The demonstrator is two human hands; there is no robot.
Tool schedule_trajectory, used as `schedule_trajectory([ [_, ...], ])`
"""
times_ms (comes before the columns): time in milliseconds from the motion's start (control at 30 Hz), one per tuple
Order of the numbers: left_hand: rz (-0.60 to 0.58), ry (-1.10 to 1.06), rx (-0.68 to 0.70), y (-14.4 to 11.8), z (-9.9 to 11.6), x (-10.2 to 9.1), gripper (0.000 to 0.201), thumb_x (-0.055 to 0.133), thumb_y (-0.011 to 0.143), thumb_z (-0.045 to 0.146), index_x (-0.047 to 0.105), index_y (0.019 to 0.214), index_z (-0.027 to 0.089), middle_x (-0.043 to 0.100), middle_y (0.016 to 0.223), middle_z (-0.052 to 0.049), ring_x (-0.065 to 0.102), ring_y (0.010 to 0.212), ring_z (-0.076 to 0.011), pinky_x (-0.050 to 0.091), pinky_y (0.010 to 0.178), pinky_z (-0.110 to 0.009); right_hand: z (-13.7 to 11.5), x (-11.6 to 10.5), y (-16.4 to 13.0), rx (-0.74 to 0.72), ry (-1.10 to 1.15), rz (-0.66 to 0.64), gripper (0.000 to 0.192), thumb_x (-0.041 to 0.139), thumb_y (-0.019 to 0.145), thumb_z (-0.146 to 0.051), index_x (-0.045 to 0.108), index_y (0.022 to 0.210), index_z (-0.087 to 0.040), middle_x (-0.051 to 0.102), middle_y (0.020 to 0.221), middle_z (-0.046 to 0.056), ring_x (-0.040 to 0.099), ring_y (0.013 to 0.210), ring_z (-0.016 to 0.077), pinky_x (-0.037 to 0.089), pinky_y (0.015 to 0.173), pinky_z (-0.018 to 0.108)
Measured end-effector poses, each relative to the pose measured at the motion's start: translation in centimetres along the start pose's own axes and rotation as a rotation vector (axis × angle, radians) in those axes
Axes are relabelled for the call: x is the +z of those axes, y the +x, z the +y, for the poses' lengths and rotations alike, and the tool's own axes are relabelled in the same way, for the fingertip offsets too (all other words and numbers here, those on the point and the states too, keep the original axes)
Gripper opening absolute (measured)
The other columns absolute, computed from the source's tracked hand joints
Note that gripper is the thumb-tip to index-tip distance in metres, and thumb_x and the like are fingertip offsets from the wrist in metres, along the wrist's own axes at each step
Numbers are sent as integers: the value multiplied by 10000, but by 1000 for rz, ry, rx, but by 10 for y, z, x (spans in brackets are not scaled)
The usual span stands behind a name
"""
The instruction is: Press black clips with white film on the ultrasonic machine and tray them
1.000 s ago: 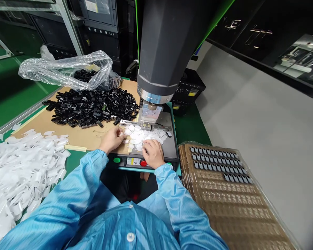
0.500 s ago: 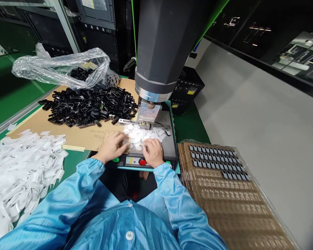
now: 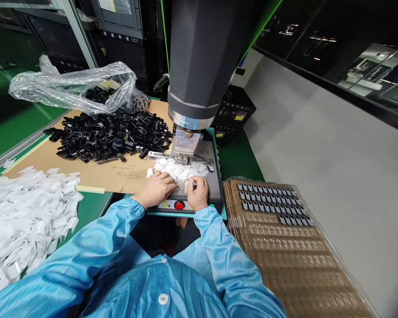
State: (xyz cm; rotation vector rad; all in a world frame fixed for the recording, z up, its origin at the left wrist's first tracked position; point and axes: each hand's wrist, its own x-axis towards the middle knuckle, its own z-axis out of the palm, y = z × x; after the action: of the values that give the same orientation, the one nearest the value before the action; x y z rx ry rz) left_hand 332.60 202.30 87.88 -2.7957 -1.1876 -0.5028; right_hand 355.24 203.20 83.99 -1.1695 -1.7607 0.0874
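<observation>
White pieces (image 3: 177, 170) now pinched by both hands' grips: left hand (image 3: 157, 190) moved beside right hand (image 3: 198, 193).

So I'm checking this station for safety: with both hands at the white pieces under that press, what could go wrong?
The left hand and right hand work just in front of the press head, beside the red button; a bump might start it. The loose white pieces could scatter off the base plate. A sleeve might drag the black parts nearby.

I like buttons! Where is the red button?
In the head view, the red button sits low on the machine's front panel, just below and between the left hand and right hand.
</observation>
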Motion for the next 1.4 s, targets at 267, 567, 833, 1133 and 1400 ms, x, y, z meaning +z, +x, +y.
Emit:
schedule_trajectory([
  [267,132,-77,-37,8,-4,0,246,497,1103,302,724,1069,213,728,994,-94,621,978,-271,455,837,-431,-5,-12,13,55,-20,-27,208,515,1078,-302,694,1024,-212,712,950,85,664,955,240,523,877,365],
  [567,251,-222,-185,30,-68,-4,332,438,1123,345,711,1274,231,714,1199,-102,715,1044,-218,585,911,-342,5,-8,77,33,-362,-233,359,460,1119,-300,773,1286,-245,712,1195,117,586,1122,269,458,980,372],
  [833,105,-199,-66,75,-88,22,324,493,1078,264,757,1257,208,731,1265,-129,717,1135,-258,603,998,-410,9,17,97,-43,-587,-467,384,433,1122,-308,770,1300,-268,651,1174,134,499,1113,298,385,904,413],
  [1133,38,16,-81,74,-77,5,406,491,1082,316,701,1420,232,676,1456,-140,553,1426,-342,483,1125,-539,-13,7,99,-73,-612,-631,523,514,1088,-347,552,1593,-217,611,1322,170,441,1202,328,383,992,462],
  [1400,-6,102,-157,79,-57,-7,444,453,1086,411,711,1371,189,646,1461,-203,522,1434,-378,425,1127,-576,-19,12,98,-7,-571,-592,502,568,1060,-373,600,1537,-220,587,1348,160,443,1234,329,398,1021,463],
])
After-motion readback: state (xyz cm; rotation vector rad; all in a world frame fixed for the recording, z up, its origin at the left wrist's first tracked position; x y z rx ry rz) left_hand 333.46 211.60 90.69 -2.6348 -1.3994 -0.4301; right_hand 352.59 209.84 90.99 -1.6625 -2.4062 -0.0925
